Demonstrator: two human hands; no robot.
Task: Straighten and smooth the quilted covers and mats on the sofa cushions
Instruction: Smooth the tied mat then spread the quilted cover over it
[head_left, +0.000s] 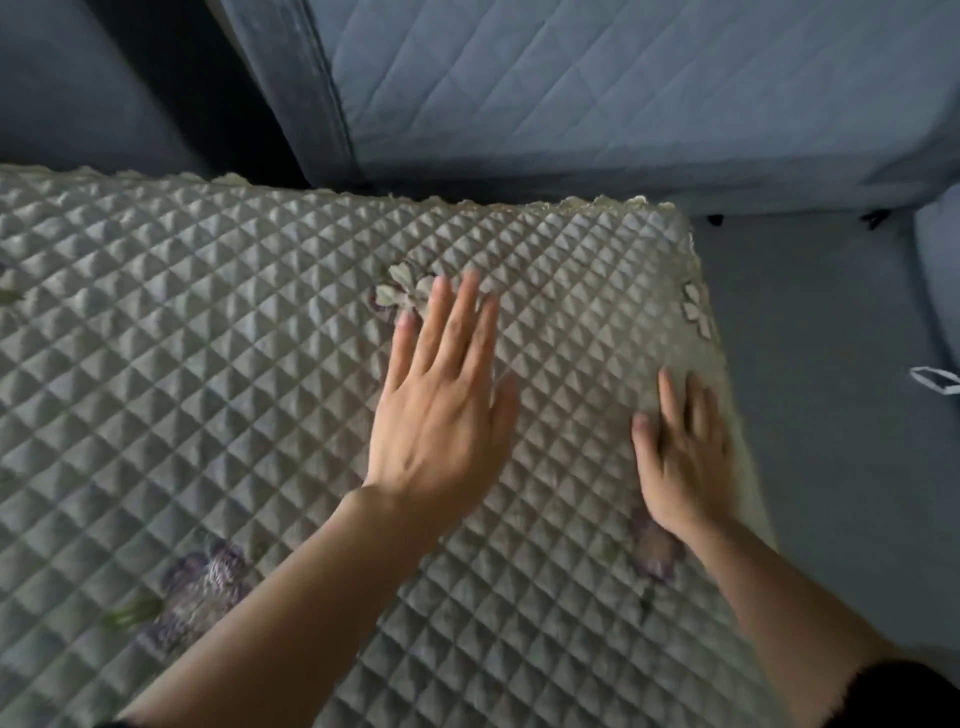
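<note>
Grey-green quilted mat (208, 364), diamond-stitched with a frilled edge, lying over the sofa seat from 9 o'clock to centre. Its right border runs beside the bare blue seat cushion (821, 415) at 3 o'clock.
Left hand (441, 415): at centre, fingers straight and slightly spread, flat on the mat, fingertips at an embroidered flower (402, 293).
Right hand (680, 462): at 4 o'clock near the mat's right border, fingers straight, blurred, apparently pressing the mat.
Blue quilted cover (623, 93): on the back cushion, 1 o'clock.
</note>
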